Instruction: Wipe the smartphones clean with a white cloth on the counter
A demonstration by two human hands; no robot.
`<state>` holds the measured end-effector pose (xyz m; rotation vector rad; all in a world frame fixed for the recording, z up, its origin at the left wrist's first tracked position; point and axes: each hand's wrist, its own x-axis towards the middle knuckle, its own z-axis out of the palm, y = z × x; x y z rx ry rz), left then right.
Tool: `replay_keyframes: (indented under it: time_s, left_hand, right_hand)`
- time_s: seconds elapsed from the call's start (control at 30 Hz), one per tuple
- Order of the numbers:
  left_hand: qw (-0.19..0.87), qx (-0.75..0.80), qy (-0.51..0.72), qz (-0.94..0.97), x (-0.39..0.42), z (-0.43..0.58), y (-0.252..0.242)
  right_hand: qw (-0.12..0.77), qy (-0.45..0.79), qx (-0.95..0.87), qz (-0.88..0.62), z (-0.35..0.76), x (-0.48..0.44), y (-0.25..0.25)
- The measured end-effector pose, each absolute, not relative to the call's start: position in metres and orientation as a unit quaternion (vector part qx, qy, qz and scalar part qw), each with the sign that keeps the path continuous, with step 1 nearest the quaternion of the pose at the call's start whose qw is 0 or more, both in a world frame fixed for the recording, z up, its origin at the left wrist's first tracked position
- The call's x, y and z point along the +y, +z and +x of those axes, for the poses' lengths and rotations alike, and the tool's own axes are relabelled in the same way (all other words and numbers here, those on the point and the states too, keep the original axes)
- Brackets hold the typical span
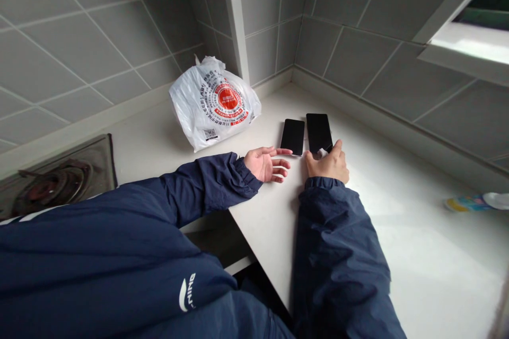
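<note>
Two black smartphones lie face up on a white countertop (413, 254), side by side with a small gap between them. The left one is a smaller phone (292, 136), and the right one is a slightly larger phone (318, 130). My right hand (328, 163) grips the lower end of the larger phone, with the thumb at its right corner. My left hand (267, 164) rests open on the counter, palm turned inward, its fingertips just short of the smaller phone's lower corner. Dark blue jacket sleeves cover both my arms.
A knotted white plastic bag (212, 103) with a red round print stands behind my left hand. A gas stove burner (55, 185) sits at the far left. Grey tiled walls (369, 63) meet at the counter's back corner. A bottle-like object (471, 202) lies at the right.
</note>
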<state>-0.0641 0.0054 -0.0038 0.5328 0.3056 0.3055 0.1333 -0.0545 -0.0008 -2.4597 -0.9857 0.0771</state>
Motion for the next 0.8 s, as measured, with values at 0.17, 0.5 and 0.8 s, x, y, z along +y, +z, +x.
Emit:
replay_keyframes:
  time_s: [0.17,0.5,0.8]
  left_hand:
    - [0.938,0.174,0.152,0.259,0.004,-0.064,-0.001]
    - [0.936,0.187,0.158,0.253,0.004,-0.064,-0.001]
    - [0.929,0.2,0.153,0.271,0.001,-0.062,0.002]
  right_hand:
    - [0.231,0.023,-0.37,-0.9,0.134,-0.048,0.002]
    - [0.308,0.044,-0.337,-0.889,0.145,-0.052,0.0]
    - [0.482,0.04,-0.294,-0.825,0.137,-0.074,-0.018]
